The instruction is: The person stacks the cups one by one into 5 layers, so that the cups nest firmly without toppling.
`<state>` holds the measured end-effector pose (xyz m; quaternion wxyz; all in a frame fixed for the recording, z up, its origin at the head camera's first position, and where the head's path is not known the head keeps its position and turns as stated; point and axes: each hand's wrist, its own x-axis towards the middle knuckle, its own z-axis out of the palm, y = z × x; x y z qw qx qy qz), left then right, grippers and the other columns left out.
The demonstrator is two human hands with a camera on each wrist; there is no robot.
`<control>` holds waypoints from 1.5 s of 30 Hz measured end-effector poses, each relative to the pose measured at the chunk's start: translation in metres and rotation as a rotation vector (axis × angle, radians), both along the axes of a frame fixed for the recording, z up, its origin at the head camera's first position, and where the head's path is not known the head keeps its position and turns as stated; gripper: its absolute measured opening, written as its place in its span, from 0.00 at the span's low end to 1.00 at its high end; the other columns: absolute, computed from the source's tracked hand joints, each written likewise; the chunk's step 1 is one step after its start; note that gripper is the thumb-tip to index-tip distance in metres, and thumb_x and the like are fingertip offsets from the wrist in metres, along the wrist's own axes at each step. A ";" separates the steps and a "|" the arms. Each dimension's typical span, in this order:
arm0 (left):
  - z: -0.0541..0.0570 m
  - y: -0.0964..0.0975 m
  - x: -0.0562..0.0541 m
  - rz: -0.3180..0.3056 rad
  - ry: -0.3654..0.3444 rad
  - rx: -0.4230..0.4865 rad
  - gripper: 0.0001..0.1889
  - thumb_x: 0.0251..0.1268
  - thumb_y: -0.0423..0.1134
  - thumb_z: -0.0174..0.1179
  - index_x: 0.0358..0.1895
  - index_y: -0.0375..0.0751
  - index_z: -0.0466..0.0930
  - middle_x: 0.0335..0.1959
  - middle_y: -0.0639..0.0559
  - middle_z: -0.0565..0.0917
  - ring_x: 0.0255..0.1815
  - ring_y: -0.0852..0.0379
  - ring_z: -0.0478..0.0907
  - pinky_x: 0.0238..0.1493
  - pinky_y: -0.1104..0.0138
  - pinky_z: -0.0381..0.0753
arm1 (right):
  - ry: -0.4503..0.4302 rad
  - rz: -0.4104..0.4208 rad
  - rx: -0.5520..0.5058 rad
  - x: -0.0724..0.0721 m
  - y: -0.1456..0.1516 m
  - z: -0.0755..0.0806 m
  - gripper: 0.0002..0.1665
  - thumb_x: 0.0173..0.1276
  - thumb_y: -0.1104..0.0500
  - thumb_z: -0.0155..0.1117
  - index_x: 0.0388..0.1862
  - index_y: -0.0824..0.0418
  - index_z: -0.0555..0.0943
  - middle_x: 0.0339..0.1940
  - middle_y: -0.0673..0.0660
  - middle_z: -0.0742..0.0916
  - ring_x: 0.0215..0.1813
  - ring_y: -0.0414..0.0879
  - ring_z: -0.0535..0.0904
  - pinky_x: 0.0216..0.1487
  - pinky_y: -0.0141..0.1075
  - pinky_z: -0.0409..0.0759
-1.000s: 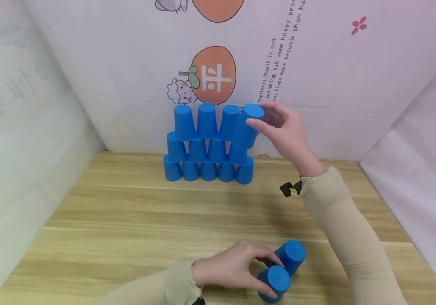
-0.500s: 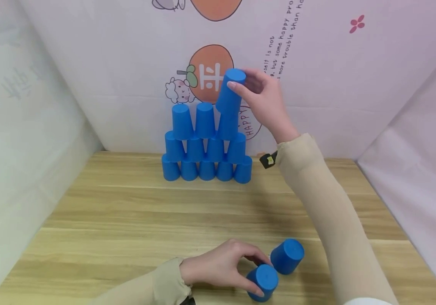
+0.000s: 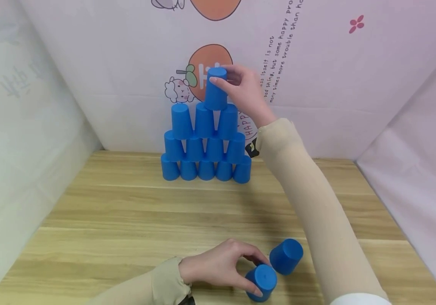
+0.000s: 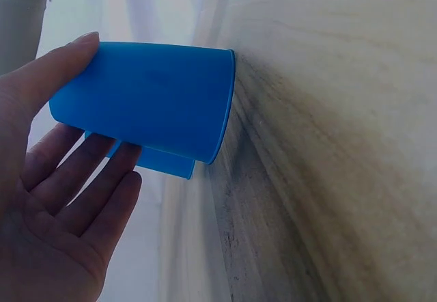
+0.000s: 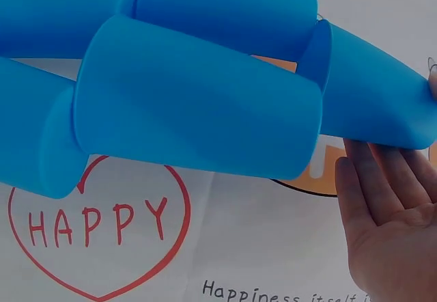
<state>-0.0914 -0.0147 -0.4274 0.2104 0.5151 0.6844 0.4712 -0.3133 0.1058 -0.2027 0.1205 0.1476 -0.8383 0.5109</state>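
Upside-down blue cups stand in a stepped stack, with three in the upper row, among them the right-hand cup (image 3: 228, 123). Above the middle and right cups of that row, my right hand (image 3: 247, 90) grips another blue cup (image 3: 216, 91) between thumb and fingers. In the right wrist view this held cup (image 5: 379, 90) meets the end of the cup below (image 5: 198, 100), slightly tilted. Close to me, my left hand (image 3: 221, 263) holds an inverted blue cup (image 3: 262, 282) by its sides; the left wrist view shows its rim (image 4: 225, 107) at the tabletop.
One more inverted blue cup (image 3: 286, 256) stands just beyond the left hand's cup. The wooden table (image 3: 126, 220) is bounded by a printed back cloth (image 3: 317, 76) close behind the stack, with pale cloth walls at both sides.
My right hand has lifted its cup from beside the upper row and carried it up and left over that row. My left hand has drawn its cup slightly left, away from the other loose cup.
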 end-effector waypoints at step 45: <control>0.018 -0.033 -0.025 0.223 0.076 0.049 0.26 0.63 0.46 0.73 0.63 0.47 0.79 0.57 0.63 0.82 0.59 0.66 0.77 0.61 0.59 0.78 | 0.086 0.078 0.064 0.083 0.103 -0.024 0.33 0.70 0.49 0.72 0.72 0.53 0.75 0.67 0.52 0.81 0.67 0.47 0.76 0.67 0.41 0.73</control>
